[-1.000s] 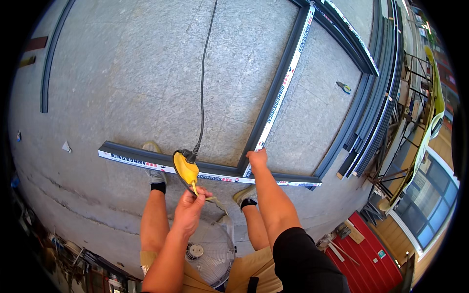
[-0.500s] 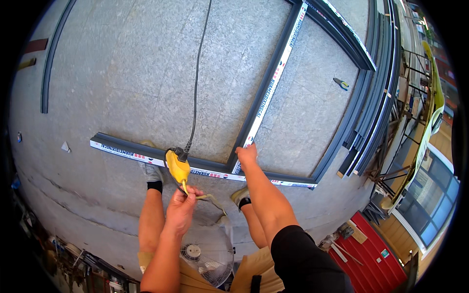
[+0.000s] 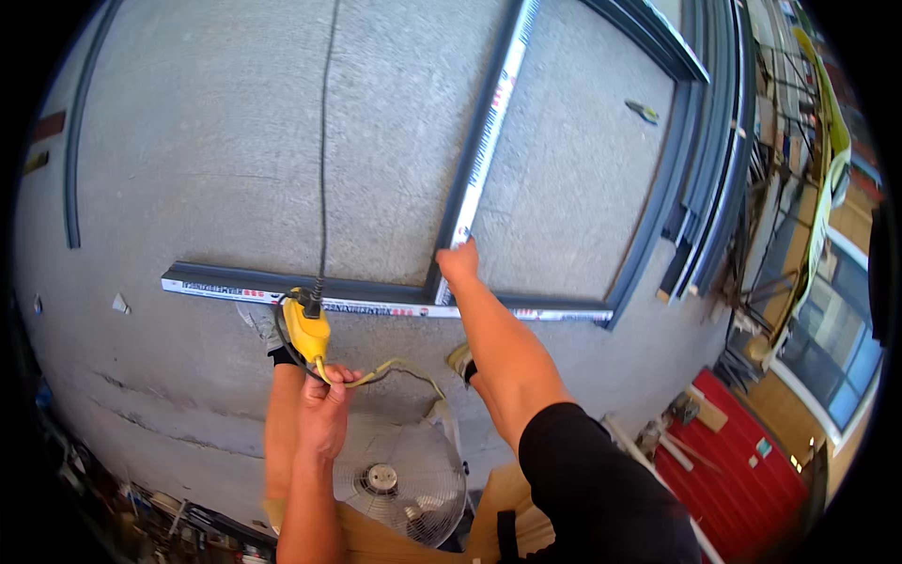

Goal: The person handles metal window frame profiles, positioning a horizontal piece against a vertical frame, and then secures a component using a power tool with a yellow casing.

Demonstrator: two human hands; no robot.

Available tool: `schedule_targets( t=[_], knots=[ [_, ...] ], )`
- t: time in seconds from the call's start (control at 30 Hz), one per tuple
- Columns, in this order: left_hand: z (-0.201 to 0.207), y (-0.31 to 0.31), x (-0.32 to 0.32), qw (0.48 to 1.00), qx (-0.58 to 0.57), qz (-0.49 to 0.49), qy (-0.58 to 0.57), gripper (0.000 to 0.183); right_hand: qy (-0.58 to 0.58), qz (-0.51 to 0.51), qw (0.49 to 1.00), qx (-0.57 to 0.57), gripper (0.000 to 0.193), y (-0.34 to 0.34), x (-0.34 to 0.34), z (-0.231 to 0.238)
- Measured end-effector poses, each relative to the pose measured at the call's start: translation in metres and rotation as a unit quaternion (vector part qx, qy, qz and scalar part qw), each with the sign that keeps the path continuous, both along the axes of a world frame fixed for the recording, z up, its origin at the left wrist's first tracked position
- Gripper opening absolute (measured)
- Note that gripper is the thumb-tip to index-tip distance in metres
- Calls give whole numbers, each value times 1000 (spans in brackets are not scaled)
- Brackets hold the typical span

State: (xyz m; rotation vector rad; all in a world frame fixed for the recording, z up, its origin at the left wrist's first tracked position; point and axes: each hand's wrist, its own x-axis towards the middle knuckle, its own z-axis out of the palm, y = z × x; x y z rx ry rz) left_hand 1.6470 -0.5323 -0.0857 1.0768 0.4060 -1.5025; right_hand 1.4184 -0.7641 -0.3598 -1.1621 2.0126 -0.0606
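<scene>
My left hand (image 3: 324, 409) is closed around a yellow cord (image 3: 385, 367), just below a yellow power socket (image 3: 308, 334). A black plug sits in the socket's upper end, and its dark cable (image 3: 324, 160) runs away across the floor. With my right arm stretched forward, my right hand (image 3: 458, 263) grips the dark grey crossbar (image 3: 479, 150), which bears a white printed film. This crossbar meets the front bar (image 3: 376, 303) of a grey frame on the floor. The socket hangs over that front bar, left of the joint. My right fingertips are partly hidden.
A round fan (image 3: 404, 479) stands between my legs. Pliers (image 3: 643, 112) lie inside the frame's right part. Long grey profiles (image 3: 709, 169) are stacked at the right, near a red panel (image 3: 742, 461). Another grey strip (image 3: 80, 141) lies far left.
The view has turned slightly, so the frame's front bar lies more level. My left hand has moved a little left and down with the cord and socket. My right hand keeps its grip.
</scene>
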Motion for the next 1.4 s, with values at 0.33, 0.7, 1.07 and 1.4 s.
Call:
schedule_targets(
  t=[0.33, 0.7, 1.07, 1.4],
  knots=[
    [0, 5, 41, 998, -28, 11, -62, 10, 8, 20, 997, 71, 62, -21, 80, 16],
    [1, 10, 47, 998, -36, -9, -49, 8, 12, 129, 984, 119, 78, -21, 70, 15],
    [9, -8, 40, 998, -33, -24, -57, 7, -27, 162, 978, 126, 82, -34, 87, 19],
    [30, -1, -4, 995, 37, -22, -88, 13, -96, 222, 969, -55, 67, 34, -1, 124]
  ],
)
